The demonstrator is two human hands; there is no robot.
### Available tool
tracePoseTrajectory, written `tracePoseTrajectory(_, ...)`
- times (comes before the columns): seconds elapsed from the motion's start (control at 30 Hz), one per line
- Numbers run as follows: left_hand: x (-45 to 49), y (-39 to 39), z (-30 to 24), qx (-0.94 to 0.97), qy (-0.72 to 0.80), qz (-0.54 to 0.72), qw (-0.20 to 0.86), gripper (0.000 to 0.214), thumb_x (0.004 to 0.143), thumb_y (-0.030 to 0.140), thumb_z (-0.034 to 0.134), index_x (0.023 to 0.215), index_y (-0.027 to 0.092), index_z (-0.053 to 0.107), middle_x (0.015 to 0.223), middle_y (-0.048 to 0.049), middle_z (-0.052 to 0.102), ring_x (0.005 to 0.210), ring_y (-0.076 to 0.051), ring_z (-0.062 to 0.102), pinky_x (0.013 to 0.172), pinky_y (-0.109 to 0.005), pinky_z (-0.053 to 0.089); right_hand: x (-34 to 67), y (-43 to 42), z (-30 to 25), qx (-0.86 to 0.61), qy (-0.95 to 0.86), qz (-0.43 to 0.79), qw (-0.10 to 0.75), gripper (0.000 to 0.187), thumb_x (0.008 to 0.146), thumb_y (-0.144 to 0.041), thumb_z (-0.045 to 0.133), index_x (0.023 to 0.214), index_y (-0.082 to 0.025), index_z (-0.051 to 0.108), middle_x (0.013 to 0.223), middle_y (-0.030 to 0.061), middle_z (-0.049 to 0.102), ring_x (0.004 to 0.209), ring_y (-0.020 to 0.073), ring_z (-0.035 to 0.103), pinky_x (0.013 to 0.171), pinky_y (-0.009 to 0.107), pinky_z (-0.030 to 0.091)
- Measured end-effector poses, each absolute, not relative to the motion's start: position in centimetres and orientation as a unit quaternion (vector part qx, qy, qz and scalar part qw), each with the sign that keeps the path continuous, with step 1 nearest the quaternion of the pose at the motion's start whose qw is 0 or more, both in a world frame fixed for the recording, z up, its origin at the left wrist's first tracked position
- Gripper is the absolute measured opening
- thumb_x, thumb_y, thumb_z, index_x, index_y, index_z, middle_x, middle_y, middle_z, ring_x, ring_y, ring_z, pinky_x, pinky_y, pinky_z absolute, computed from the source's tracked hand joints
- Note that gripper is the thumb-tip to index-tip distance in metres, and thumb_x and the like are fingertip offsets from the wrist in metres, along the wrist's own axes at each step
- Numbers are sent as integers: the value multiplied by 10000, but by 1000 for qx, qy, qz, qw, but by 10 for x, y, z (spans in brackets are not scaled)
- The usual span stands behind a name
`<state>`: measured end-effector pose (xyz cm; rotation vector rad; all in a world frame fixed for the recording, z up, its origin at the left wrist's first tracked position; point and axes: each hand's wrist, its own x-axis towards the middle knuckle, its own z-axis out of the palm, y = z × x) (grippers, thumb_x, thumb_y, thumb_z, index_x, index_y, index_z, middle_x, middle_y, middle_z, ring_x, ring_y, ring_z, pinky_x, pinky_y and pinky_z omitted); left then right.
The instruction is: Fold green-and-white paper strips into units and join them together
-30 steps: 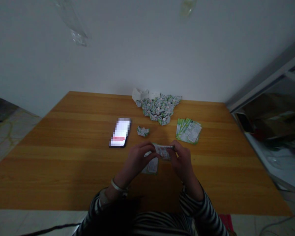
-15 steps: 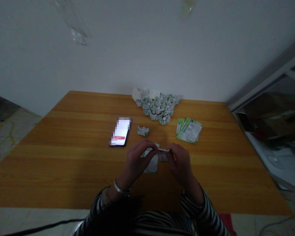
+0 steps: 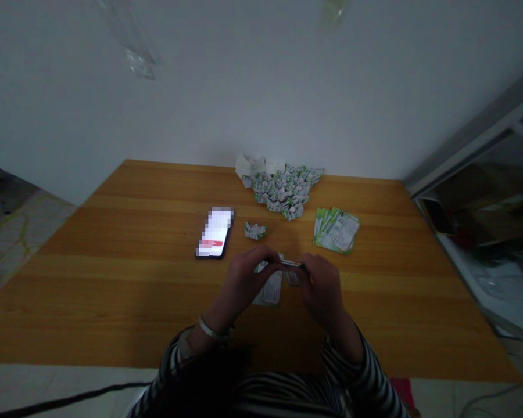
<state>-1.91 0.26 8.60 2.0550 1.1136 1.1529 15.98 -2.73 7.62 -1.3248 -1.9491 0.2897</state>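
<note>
Drawn closer together now, the left hand (image 3: 244,284) and right hand (image 3: 325,290) pinch a narrow paper strip (image 3: 292,263) between them at lower centre, seemingly folded, though fingers hide much of it. Left to right on the counter (image 3: 113,290) lie a lit smartphone (image 3: 215,232), one small folded piece (image 3: 255,230), a printed sheet (image 3: 270,288) under the hands, a large heap of folded pieces (image 3: 281,191) at upper centre, and a stack of flat green-printed cards (image 3: 336,230).
</note>
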Motion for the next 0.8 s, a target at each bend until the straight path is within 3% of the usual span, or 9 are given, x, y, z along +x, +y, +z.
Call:
tracePoseTrajectory(0.13,-22,9,90,756,401,392,336,62,765,171,719,774,173,658,774,-30,711,737,-158,669,699,-270,527,162,-28,75,-500,-774,118,369,180,922,-204,467,760,-198,546,637,24,590,588,164,486,583,289,299)
tracePoseTrajectory(0.27,-17,7,91,623,418,447,486,166,690,179,777,651,157,618,764,-50,733,753,-184,703,712,-295,559,161,-31,75,-491,-770,129,387,172,925,-194,446,790,-199,551,645,25,597,593,163,499,591,287,318)
tracePoseTrajectory(0.43,-9,3,84,442,429,499,610,376,599,196,835,867,177,571,626,29,675,622,-148,668,620,-255,544,156,-30,72,-520,-750,147,381,195,925,-233,446,746,-205,518,637,18,557,590,161,476,575,284,308)
tracePoseTrajectory(0.57,2,0,79,411,440,542,586,297,639,196,802,839,165,586,659,37,621,620,-102,612,610,-202,502,146,-31,66,-549,-690,212,422,197,915,-250,465,724,-209,485,616,-10,503,562,144,448,546,267,299)
tracePoseTrajectory(0.7,16,-4,75,441,448,524,575,364,752,255,709,1079,189,564,786,3,652,705,-129,626,641,-223,504,125,-33,57,-598,-508,284,551,230,945,-318,430,738,-219,452,602,-35,463,537,128,436,501,235,325)
tracePoseTrajectory(0.8,16,-3,70,508,491,468,532,169,833,325,609,822,157,624,698,-6,618,645,-129,572,579,-216,466,119,-34,51,-584,-468,312,585,269,950,-391,433,761,-208,489,627,-28,485,555,125,460,508,230,359)
